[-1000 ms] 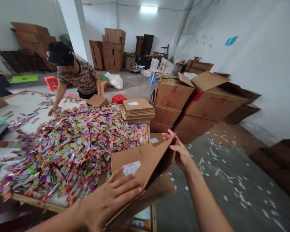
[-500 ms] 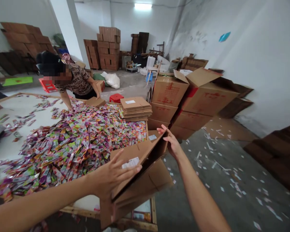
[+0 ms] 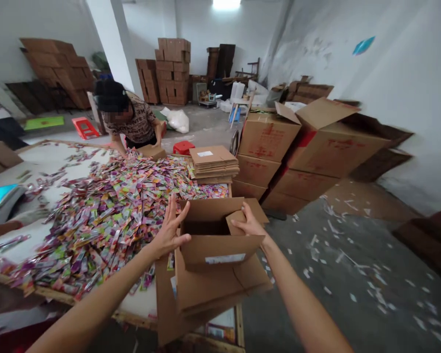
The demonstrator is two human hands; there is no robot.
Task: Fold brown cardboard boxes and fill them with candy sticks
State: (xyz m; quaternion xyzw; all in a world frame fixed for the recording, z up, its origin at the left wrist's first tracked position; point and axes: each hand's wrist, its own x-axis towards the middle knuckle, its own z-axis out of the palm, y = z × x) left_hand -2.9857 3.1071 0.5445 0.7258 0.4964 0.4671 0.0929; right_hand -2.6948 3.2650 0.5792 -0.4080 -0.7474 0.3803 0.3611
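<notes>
A small brown cardboard box point(image 3: 220, 245) with a white label stands opened into shape above flat cardboard sheets point(image 3: 220, 287) at the table's right corner. My left hand point(image 3: 171, 230) presses its left wall with fingers spread. My right hand point(image 3: 248, 224) grips the right wall and pushes a side flap inward. A big heap of colourful sachets point(image 3: 113, 211) covers the white table point(image 3: 139, 306) just left of the box.
A stack of flat cartons point(image 3: 213, 162) sits on the table's far corner. Large brown boxes point(image 3: 308, 147) stand stacked to the right. A person point(image 3: 132, 120) leans over the table's far side. A scale point(image 3: 0, 198) sits at the left. Paper scraps litter the floor point(image 3: 345, 255).
The flat carton I held tilted has been opened into a box shape and now stands open side up. My hands moved to its two sides. The person across shifted right.
</notes>
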